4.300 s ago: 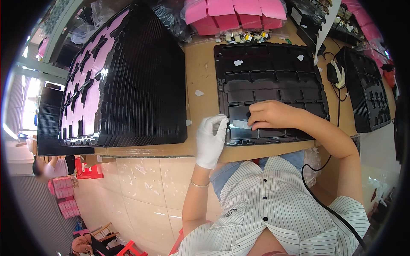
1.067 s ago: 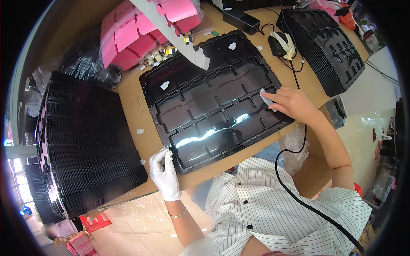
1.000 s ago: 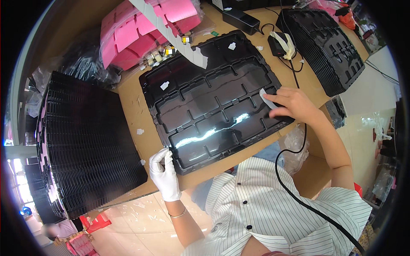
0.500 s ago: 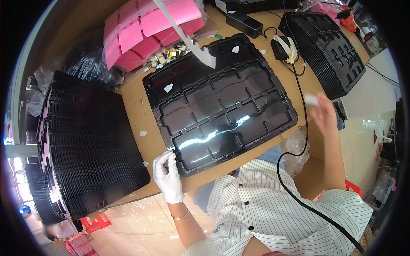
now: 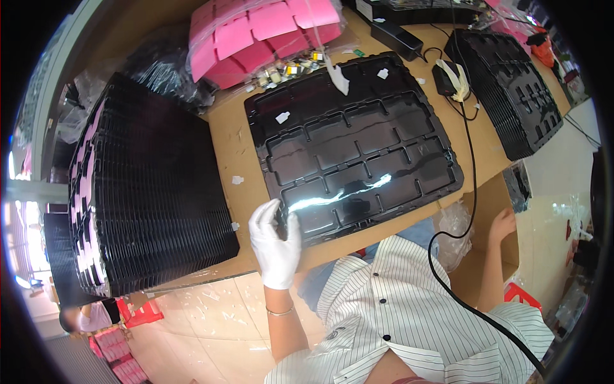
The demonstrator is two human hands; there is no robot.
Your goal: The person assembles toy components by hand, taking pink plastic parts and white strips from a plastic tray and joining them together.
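Observation:
A black plastic tray [image 5: 358, 150] with shallow moulded compartments lies on the cardboard-covered bench in front of me. My left hand [image 5: 276, 246], in a white glove, is at the tray's near left corner. Its thumb and fingers are spread apart, and I see nothing held between them. My right hand [image 5: 503, 225] is bare and hangs low on the right, over an open cardboard box [image 5: 495, 192]. Its fingers look curled together, and whatever may be inside them is hidden. Small white pieces [image 5: 282, 118] lie on the tray, and a white strip [image 5: 338, 78] dangles above its far edge.
To the left rises a tall stack of black trays [image 5: 163, 192]; another stack [image 5: 511, 96] stands far right. Pink foam sheets [image 5: 268, 35] and small parts [image 5: 291, 68] sit behind the tray. A black cable [image 5: 472, 166] runs down past the right side to my chest.
My right hand has dropped from beside the tray toward the box; the small white piece it held no longer shows. My left hand's fingers have spread at the tray corner. The view has shifted.

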